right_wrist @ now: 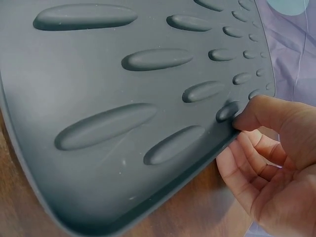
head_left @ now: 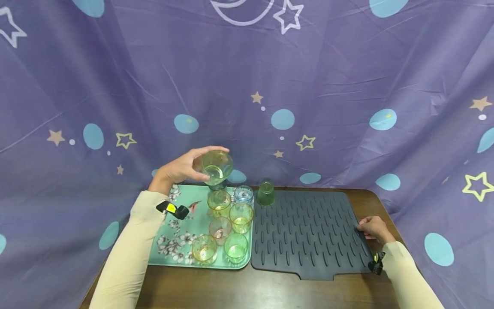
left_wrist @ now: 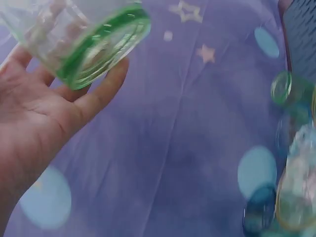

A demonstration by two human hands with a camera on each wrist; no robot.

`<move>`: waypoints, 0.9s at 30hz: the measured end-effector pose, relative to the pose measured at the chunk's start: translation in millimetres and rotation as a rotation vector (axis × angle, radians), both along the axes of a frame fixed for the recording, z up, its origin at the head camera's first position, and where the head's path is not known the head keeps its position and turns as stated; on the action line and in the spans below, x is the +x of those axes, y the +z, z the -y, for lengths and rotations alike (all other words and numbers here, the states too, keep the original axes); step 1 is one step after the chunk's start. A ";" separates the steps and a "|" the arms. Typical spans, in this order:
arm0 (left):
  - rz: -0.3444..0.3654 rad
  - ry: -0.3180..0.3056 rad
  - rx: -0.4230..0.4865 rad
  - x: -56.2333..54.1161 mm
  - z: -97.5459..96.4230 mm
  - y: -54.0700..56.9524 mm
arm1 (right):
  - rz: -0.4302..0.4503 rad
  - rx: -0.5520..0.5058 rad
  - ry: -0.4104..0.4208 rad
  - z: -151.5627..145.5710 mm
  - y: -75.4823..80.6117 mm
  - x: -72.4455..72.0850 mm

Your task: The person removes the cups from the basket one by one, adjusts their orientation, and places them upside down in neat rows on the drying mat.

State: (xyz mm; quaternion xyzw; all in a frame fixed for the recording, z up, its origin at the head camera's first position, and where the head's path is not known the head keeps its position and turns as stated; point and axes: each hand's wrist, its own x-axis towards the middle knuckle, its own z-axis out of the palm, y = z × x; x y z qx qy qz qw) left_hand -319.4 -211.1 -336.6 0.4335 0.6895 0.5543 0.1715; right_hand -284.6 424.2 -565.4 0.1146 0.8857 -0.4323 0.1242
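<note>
My left hand point(head_left: 184, 166) holds a clear green-tinted glass point(head_left: 217, 166) in the air above the back of the floral tray point(head_left: 166, 261). In the left wrist view the fingers wrap round the side of that glass point(left_wrist: 98, 49), and its green base faces the camera. At the right, my right hand point(head_left: 375, 228) pinches the right edge of a dark grey ridged drying mat point(head_left: 308, 231). The right wrist view shows the thumb on top of the mat point(right_wrist: 113, 89) and the other fingers beneath its rim. A green glass point(head_left: 266, 194) stands upside down at the mat's back left corner.
Several tinted glasses crowd the tray's right half, among them a blue glass point(head_left: 244, 195), a pink glass point(head_left: 220, 229) and a green glass point(head_left: 236, 248). Tray and mat lie side by side on a wooden table point(head_left: 270, 292). A purple curtain point(head_left: 328, 86) hangs close behind.
</note>
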 end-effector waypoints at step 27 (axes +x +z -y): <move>-0.435 0.319 -0.462 -0.6 -169.8 52.7 | -0.028 -0.004 -0.005 -5.9 -3.4 -1.6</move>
